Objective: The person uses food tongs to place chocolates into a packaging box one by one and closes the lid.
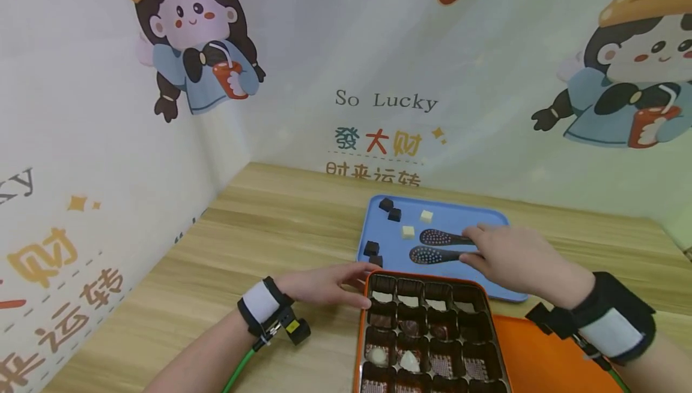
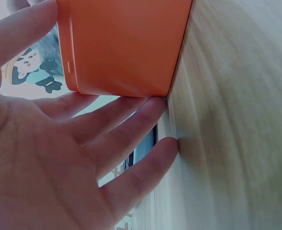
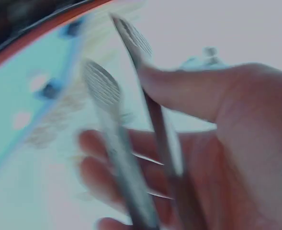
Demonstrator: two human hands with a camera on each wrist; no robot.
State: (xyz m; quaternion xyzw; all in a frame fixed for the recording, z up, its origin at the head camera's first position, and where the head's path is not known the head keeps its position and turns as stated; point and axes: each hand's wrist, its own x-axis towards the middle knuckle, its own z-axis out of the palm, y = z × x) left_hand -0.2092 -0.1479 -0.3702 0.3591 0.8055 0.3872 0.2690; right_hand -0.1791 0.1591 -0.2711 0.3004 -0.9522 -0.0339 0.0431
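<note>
My right hand [image 1: 510, 258] holds a pair of dark tongs [image 1: 439, 255] with dotted, spoon-shaped tips. Its two arms stand apart with nothing between them, over the blue tray [image 1: 486, 211]. Near the tips lie two white cubes [image 1: 408, 232]. Several dark brown cubes [image 1: 371, 248] sit along the tray's left side. My left hand [image 1: 332, 285] rests at the far left corner of an orange box [image 2: 126, 48], its fairly straight fingers and thumb touching the walls. Inside, the brown compartment insert [image 1: 425, 345] holds white and dark pieces, among them a round white one [image 1: 377, 356] and a pointed white one [image 1: 409, 362].
An orange lid-like panel [image 1: 551, 357] lies right of the box, below my right wrist. The wooden table [image 1: 259, 231] meets a printed cloth backdrop [image 1: 303, 68] behind and to the left. A green cable [image 1: 238, 372] trails from the left wrist camera.
</note>
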